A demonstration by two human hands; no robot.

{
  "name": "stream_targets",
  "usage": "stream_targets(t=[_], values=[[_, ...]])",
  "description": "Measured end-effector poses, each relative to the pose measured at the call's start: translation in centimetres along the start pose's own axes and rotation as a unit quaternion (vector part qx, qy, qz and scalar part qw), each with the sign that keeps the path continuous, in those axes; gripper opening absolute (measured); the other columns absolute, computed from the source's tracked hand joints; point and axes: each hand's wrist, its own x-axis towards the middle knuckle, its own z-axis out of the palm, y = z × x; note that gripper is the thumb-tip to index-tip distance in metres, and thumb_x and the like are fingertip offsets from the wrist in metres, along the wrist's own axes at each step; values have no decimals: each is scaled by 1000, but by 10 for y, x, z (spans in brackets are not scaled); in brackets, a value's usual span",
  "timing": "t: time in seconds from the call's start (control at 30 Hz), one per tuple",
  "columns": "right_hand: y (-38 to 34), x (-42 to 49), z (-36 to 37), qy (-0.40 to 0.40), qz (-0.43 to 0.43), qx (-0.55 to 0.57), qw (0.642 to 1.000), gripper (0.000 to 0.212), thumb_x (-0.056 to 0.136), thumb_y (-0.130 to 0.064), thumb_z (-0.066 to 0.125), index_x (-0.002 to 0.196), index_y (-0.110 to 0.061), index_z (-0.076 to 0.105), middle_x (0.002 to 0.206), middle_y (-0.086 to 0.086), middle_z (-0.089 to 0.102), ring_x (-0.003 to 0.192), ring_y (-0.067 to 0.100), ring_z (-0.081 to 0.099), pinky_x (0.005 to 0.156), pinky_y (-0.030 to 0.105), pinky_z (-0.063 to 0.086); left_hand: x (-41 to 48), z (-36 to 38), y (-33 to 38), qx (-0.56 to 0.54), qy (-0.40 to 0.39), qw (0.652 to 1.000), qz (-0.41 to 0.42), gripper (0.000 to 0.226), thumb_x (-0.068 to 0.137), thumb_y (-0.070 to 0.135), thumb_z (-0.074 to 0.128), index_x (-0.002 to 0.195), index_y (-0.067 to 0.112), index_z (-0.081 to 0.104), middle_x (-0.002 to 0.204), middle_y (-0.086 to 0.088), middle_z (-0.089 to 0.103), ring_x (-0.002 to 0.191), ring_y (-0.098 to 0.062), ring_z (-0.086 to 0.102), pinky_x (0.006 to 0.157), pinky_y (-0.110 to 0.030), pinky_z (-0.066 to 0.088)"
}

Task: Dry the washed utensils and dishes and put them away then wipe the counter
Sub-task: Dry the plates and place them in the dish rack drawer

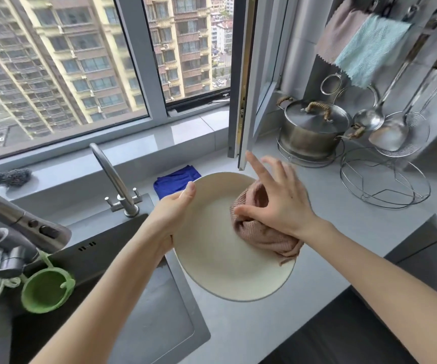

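Cream round ceramic plate (222, 258) sits tilted above the grey counter (343, 232), just right of the dark sink basin (133, 298), held up between two bare hands. The left hand (171, 219) grips the plate's left rim, thumb lying along the upper edge and the other fingers hidden behind it. The right hand (277, 200) presses a bunched pink waffle-weave cloth (264, 232) against the plate's right side; thumb and some fingers pinch the cloth while the index finger points up and away, loose. Part of the cloth hangs over the plate's right rim.

Behind the plate, on the far side of the counter, lies a folded blue cloth (175, 179), partly covered by the plate's upper edge. A curved steel tap (112, 177) stands at the sink's far edge. At the near left, a pale green silicone strainer (46, 290) hangs by a larger grey pull-out faucet (15, 227).

To the far right stands a lidded stainless steel pot (314, 130) with wrapped handles, resting on a wire stand. A second round wire trivet (385, 179) lies just right of it on the counter. Above, steel ladles (377, 111) and a mesh skimmer (414, 127) hang against the grey wall, with a light blue cloth (369, 48) and a pale pink cloth (338, 30) hanging near them.
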Motion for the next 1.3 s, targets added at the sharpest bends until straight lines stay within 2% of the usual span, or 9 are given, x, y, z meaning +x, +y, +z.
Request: stream_targets(t=[0.1, 0.23, 0.43, 0.5, 0.6, 0.73, 0.87, 1.07, 1.3], values=[[0, -3, 13, -124, 176, 251, 944, 82, 64, -67, 70, 138, -47, 38, 124, -14, 53, 113, 6, 49, 101, 34, 41, -3, 11, 1, -25, 28, 998, 49, 30, 98, 37, 45, 78, 24, 63, 71, 4, 69, 62, -13, 64, 57, -24, 53], [-9, -20, 39, -14, 360, 403, 841, 53, 48, -60, 80, 81, -23, 60, 81, -10, 69, 84, 14, 66, 82, 40, 53, 1, 16, -3, -57, 117, 988, 78, 32, 99, 34, 45, 75, 22, 63, 71, 2, 66, 62, -15, 61, 55, -22, 51], [-54, -29, 72, 115, 532, 641, 541, 46, 69, -9, 83, 106, -3, 57, 99, 16, 70, 82, 28, 71, 72, 45, 60, 13, 37, -29, -139, 267, 940, 159, 30, 100, 32, 43, 81, 21, 64, 77, 3, 63, 75, -16, 57, 74, -34, 49], [-51, -25, 73, 152, 533, 625, 549, 47, 70, -5, 82, 109, -4, 56, 100, 15, 69, 79, 23, 70, 61, 28, 58, 7, 46, -45, -165, 296, 930, 144, 26, 101, 29, 39, 98, 17, 61, 89, 2, 64, 84, -14, 58, 79, -30, 48], [-31, -22, 60, 147, 486, 532, 678, 37, 69, -5, 82, 95, -15, 58, 97, 11, 69, 82, 22, 68, 74, 35, 58, 3, 28, -60, -167, 150, 970, 90, 37, 101, 38, 35, 131, 20, 47, 123, 4, 61, 110, -13, 59, 96, -34, 46], [-9, -20, 18, 47, 286, 437, 852, 46, 70, -6, 82, 107, -19, 57, 91, -2, 67, 85, 5, 64, 84, 18, 50, 18, -18, -30, -113, -99, 987, 48, 48, 92, 55, 30, 118, 29, 60, 104, 6, 73, 91, -10, 69, 72, -28, 56], [-6, -8, -4, -74, 119, 333, 932, 53, 70, -21, 84, 110, -38, 54, 101, -12, 66, 89, -3, 60, 85, 10, 43, 26, -17, -20, 106, -105, 984, 98, 53, 78, 66, 39, 98, 28, 69, 100, 4, 72, 101, -21, 65, 94, -41, 48], [-1, -1, -4, -85, 203, 370, 902, 75, 65, -27, 86, 133, -26, 52, 117, -19, 56, 104, -4, 55, 84, -3, 35, 19, -10, -33, 64, -28, 991, 112, 73, 67, 84, 48, 87, 18, 70, 86, -5, 55, 79, -21, 48, 75, -39, 39], [-6, -37, 21, -115, 406, 582, 695, 18, 76, 0, 75, 91, 0, 66, 84, 13, 70, 67, 17, 69, 63, 24, 56, 12, -1, -65, -6, 84, 996, -22, 50, 92, 55, 40, 89, 14, 68, 67, 0, 59, 57, -15, 52, 48, -20, 43]])
